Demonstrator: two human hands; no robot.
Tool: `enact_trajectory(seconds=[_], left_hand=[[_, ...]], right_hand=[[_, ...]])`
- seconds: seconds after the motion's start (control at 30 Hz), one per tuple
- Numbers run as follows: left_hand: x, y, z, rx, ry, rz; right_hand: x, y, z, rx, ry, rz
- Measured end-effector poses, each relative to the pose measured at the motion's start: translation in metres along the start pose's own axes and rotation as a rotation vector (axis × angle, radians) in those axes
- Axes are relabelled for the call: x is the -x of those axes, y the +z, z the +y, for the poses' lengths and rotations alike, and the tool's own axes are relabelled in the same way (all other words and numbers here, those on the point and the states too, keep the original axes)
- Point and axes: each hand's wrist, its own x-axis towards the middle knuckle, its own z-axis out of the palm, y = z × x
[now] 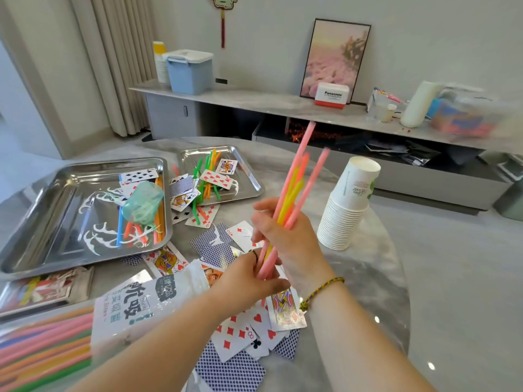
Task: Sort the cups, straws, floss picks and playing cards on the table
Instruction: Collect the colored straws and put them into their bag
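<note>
My right hand [285, 239] grips a bundle of pink, yellow and orange straws [297, 179] that slants up to the right. My left hand [249, 278] holds the bundle's lower end, just above the open mouth of a straw bag [135, 309]. Playing cards [243, 332] lie scattered on the table below my hands. A stack of white paper cups [348, 205] stands to the right. White floss picks [99, 236] lie in the large steel tray [34, 222] with straws and cards. A smaller tray [249, 171] behind holds green and orange straws and cards.
More straws [42, 346] fill the bag at the lower left. A flat card packet [42, 290] lies by the large tray. A teal plastic cup [143, 202] lies in that tray. Behind the round table runs a low cabinet [254, 100] with boxes and a picture.
</note>
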Motion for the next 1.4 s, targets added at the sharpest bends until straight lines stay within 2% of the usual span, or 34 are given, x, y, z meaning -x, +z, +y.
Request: enact_trajectory(seconds=[0.13, 0.37, 0.5, 0.57, 0.63, 0.73, 0.87, 1.03, 1.27, 1.4], left_hand=[[0.002, -0.001, -0.005, 0.006, 0.001, -0.016], [0.004, -0.001, -0.01, -0.069, -0.043, -0.104], [0.016, -0.013, -0.009, -0.179, -0.032, -0.09], [0.023, -0.027, -0.009, -0.306, 0.024, -0.034], [0.031, -0.043, -0.011, -0.543, 0.059, 0.023], [0.043, -0.067, -0.024, -0.853, -0.059, -0.049], [0.047, -0.083, -0.046, -0.959, -0.226, -0.151], [0.045, -0.078, -0.055, -1.028, -0.265, -0.166], [0.055, -0.082, -0.049, -1.016, -0.158, 0.002], [0.064, -0.093, -0.037, -0.899, -0.028, 0.181]], right_hand=[[-0.001, 0.002, 0.006, 0.077, 0.005, -0.005], [-0.002, 0.004, 0.01, 0.005, 0.009, 0.003], [-0.006, 0.001, 0.005, -0.083, 0.025, 0.111], [-0.008, -0.003, 0.002, -0.115, 0.002, 0.179], [-0.01, -0.007, -0.001, -0.148, -0.008, 0.252], [-0.011, -0.011, -0.001, -0.191, -0.006, 0.336], [-0.008, -0.008, 0.002, -0.054, -0.008, 0.321], [-0.003, 0.004, 0.007, 0.184, -0.033, 0.199], [0.002, 0.013, 0.03, 0.452, 0.099, 0.07], [0.002, 0.007, 0.024, 0.626, 0.122, 0.119]])
